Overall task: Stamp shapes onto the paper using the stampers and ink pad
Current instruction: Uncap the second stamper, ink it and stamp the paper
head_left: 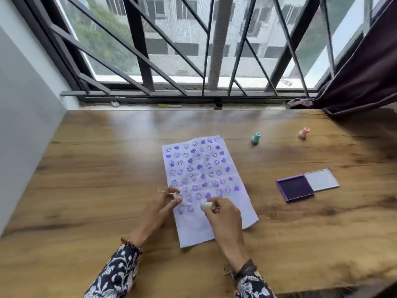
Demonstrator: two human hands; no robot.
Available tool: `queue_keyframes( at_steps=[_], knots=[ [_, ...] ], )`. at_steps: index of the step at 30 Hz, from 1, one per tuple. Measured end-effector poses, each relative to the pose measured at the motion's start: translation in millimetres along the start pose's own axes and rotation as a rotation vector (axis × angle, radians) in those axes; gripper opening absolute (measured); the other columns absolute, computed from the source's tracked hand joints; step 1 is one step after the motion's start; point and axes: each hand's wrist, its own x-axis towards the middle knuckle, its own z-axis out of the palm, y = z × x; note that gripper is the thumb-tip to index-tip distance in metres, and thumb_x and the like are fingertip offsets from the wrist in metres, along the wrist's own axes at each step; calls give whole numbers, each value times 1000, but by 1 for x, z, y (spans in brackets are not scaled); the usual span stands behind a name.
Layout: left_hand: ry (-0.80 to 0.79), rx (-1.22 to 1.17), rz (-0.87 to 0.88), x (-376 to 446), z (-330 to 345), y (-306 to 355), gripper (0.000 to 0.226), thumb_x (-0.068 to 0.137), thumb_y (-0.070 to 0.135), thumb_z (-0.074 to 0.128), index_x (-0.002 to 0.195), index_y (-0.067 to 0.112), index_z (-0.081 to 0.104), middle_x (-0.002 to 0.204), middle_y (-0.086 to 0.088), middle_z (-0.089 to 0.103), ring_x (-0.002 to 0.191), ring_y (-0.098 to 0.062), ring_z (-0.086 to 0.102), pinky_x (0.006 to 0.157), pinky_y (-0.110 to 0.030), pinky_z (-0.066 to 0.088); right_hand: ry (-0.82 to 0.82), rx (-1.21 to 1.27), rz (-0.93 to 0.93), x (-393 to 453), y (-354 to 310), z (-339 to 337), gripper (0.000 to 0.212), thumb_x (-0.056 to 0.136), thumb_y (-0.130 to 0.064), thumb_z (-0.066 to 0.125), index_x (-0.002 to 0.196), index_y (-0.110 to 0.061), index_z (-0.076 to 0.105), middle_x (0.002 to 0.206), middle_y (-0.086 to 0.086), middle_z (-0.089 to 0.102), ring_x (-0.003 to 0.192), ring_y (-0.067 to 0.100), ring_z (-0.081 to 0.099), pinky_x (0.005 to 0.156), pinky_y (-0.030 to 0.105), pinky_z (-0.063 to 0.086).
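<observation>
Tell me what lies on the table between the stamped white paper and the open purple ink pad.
Nothing: in the head view, only bare wooden table separates the stamped white paper from the open purple ink pad.

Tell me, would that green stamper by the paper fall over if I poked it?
Probably yes. The green stamper stands upright on a narrow base, so it looks tippy. Its round body would likely roll on the smooth wooden table, and it looks small and light.

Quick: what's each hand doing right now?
Left hand: closed on a small pinkish stamper.
Right hand: closed on a white stamper.
</observation>
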Motion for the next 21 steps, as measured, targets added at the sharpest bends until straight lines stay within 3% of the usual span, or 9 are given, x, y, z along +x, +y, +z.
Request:
queue_keyframes(
  at_steps=[2, 5, 9, 14, 16, 18, 20, 21],
  knots=[
    [-48, -53, -28, 1, -2, -9, 13, 86, 22, 60, 99, 22, 58, 105, -1, 70, 99, -4, 64, 85, -25, 49, 39, -83, -90, -7, 0, 13, 13, 89, -23, 55, 96, -16, 62, 94, 4, 62, 77, 16, 55, 67, 26, 40],
    [-75, -126, -44, 2, -3, -15, 13, 86, 20, 60, 100, 21, 58, 103, 6, 71, 96, 10, 61, 84, -7, 45, 59, -201, -160, -15, 0, 23, 14, 92, -22, 53, 100, -13, 59, 98, 5, 60, 80, 23, 61, 69, 35, 50],
    [-83, -200, -39, 1, -4, -17, 11, 86, 19, 60, 97, 20, 59, 97, 9, 71, 97, 18, 56, 76, 3, 38, 115, -328, -252, -20, -2, 31, 7, 81, -12, 68, 86, -9, 63, 79, 8, 63, 58, 24, 63, 44, 30, 49],
    [-116, -227, -39, 2, -5, -21, 14, 86, 24, 60, 99, 26, 59, 102, 10, 72, 102, 5, 61, 90, -11, 42, 28, -457, -205, -7, -2, 34, 20, 96, -22, 44, 106, -10, 56, 108, 8, 57, 87, 27, 62, 70, 33, 47],
    [-116, -256, -46, 2, -5, -23, 15, 86, 22, 59, 101, 22, 58, 104, 8, 71, 103, 8, 59, 87, -5, 40, -30, -504, -189, 4, -6, 33, 20, 96, -21, 41, 108, -11, 54, 112, 8, 56, 94, 26, 60, 75, 32, 44],
    [-106, -252, -47, 2, -4, -24, 16, 86, 22, 60, 102, 19, 58, 104, 7, 71, 102, 18, 54, 82, 3, 35, -91, -552, -176, 10, -12, 32, 16, 94, -15, 41, 101, -8, 54, 109, 11, 56, 94, 29, 59, 74, 33, 42],
    [-105, -244, -48, 1, -5, -24, 17, 86, 21, 60, 102, 17, 57, 106, 4, 71, 101, 21, 52, 84, 4, 33, -142, -573, -176, 15, -17, 31, 14, 90, -7, 43, 79, -10, 50, 100, 14, 57, 88, 33, 57, 66, 32, 35],
    [-105, -244, -48, 1, -5, -23, 17, 85, 19, 61, 102, 16, 57, 108, 1, 70, 102, 18, 54, 86, 2, 35, -163, -572, -167, 17, -21, 30, 23, 86, -3, 44, 65, -13, 41, 89, 15, 56, 83, 34, 55, 63, 31, 30]
  ],
)
